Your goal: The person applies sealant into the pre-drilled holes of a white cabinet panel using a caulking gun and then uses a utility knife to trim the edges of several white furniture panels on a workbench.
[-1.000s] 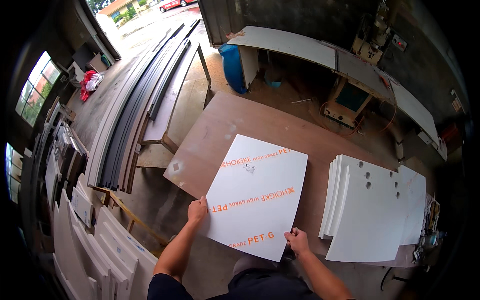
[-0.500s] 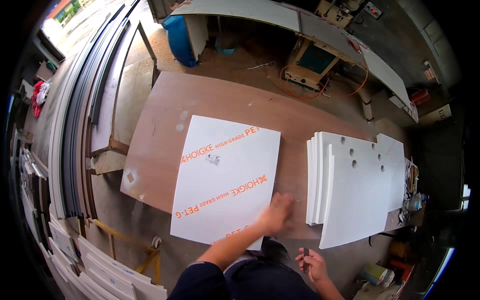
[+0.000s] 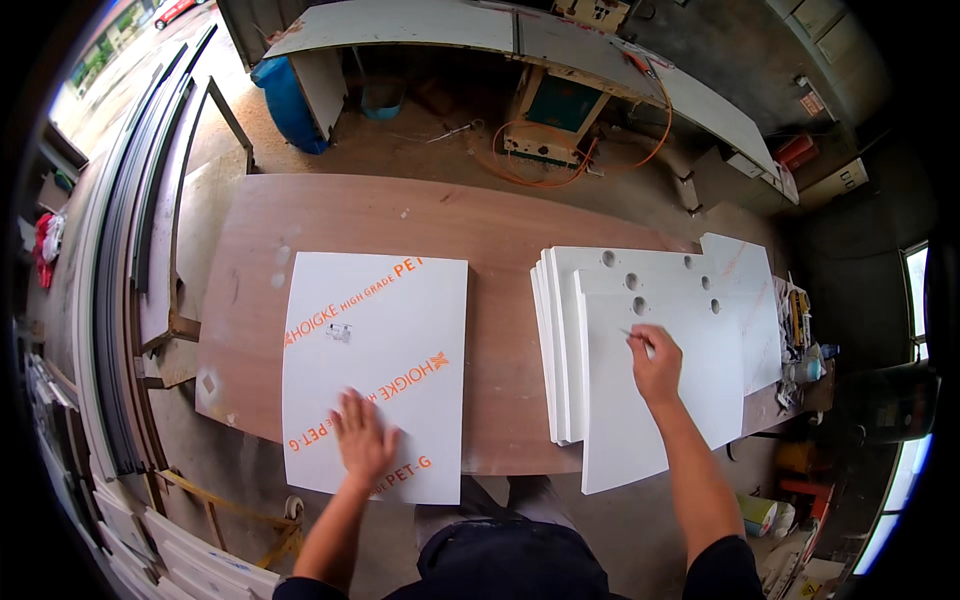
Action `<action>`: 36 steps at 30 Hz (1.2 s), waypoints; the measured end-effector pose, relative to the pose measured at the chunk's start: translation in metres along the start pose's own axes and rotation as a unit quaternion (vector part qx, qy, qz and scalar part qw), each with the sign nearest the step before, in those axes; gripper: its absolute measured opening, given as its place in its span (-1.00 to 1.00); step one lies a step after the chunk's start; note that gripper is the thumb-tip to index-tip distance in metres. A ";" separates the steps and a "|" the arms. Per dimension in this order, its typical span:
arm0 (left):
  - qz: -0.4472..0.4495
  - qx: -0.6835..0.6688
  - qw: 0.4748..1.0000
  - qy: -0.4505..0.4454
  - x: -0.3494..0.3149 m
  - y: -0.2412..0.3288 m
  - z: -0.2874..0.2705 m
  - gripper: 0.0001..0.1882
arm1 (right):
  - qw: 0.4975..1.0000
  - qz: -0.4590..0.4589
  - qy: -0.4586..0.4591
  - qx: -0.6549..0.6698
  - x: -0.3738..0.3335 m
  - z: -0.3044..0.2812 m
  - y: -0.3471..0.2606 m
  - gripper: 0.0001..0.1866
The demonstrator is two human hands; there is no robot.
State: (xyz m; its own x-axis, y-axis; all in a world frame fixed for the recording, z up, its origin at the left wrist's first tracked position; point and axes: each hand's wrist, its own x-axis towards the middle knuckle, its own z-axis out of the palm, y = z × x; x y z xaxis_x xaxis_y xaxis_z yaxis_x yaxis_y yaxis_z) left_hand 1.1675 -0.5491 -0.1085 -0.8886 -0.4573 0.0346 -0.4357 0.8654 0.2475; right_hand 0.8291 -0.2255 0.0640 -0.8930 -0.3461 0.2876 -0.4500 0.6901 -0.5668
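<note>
My left hand (image 3: 362,437) lies with fingers spread on a white panel (image 3: 400,310) that has orange printing and a small grey label mark. This panel rests on the brown tabletop. My right hand (image 3: 656,364) is closed in a pinch over the front white panel (image 3: 640,440) of a stack at the right. A small thin, flat piece (image 3: 627,332) pokes out between thumb and fingers; most of it is hidden. Behind that front panel, another white panel (image 3: 665,268) of the stack shows several round holes. Whether my right hand touches the panel I cannot tell.
The brown table (image 3: 330,215) carries both panel groups. Tools and small containers (image 3: 800,365) crowd its right end. Long strips (image 3: 140,250) lie along the left. A workbench (image 3: 430,35) with an orange hose (image 3: 660,130) stands beyond, and a yellow-framed trolley (image 3: 225,495) at the lower left.
My left hand has moved left from the panel's right edge onto its face. My right hand has risen from beside my body to over the stack, still holding the small flat piece. The view has shifted.
</note>
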 end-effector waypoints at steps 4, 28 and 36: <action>0.118 -0.112 0.978 -0.133 -0.101 0.117 -0.006 -0.35 | 0.991 -0.125 0.023 -0.035 0.049 0.049 0.024 -0.95; -0.180 -0.219 0.958 -0.041 -0.189 0.216 0.003 -0.55 | 0.862 -0.391 -0.292 0.138 -0.167 -0.043 0.029 -0.92; -0.141 -0.211 0.965 -0.059 -0.176 0.183 -0.012 -0.60 | 0.964 -0.204 -0.151 0.071 -0.152 -0.035 0.035 -0.94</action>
State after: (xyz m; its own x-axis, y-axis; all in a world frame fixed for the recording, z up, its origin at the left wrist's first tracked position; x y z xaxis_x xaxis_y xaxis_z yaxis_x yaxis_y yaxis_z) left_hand 1.2459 -0.3127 -0.0572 -0.7641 -0.6145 -0.1963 -0.5876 0.5374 0.6049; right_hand 0.9490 -0.1268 0.0278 -0.5910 -0.7553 0.2833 -0.7410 0.3696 -0.5606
